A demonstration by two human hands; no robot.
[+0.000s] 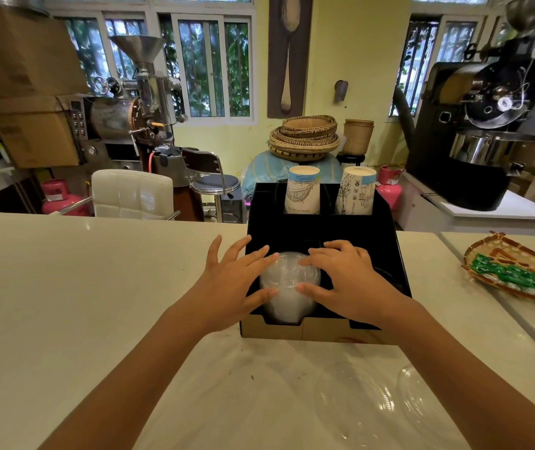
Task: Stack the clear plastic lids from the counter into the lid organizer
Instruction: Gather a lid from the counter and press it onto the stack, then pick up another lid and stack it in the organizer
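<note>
A black lid organizer [386,254] stands on the white counter. In its front left slot sits a stack of clear plastic lids [287,287]. My left hand [237,280] presses on the stack's left side with spread fingers, and my right hand [344,277] holds its right side, thumb and fingers on the rim. Two more clear lids lie loose on the counter near me: one lid [353,401] right of centre and another lid [421,394] partly under my right forearm.
Two stacks of paper cups [303,190] [357,191] stand in the organizer's back slots. A woven tray [512,254] with green packets lies on the counter at the right. Behind the counter are chairs, coffee roasters and pink gas cylinders.
</note>
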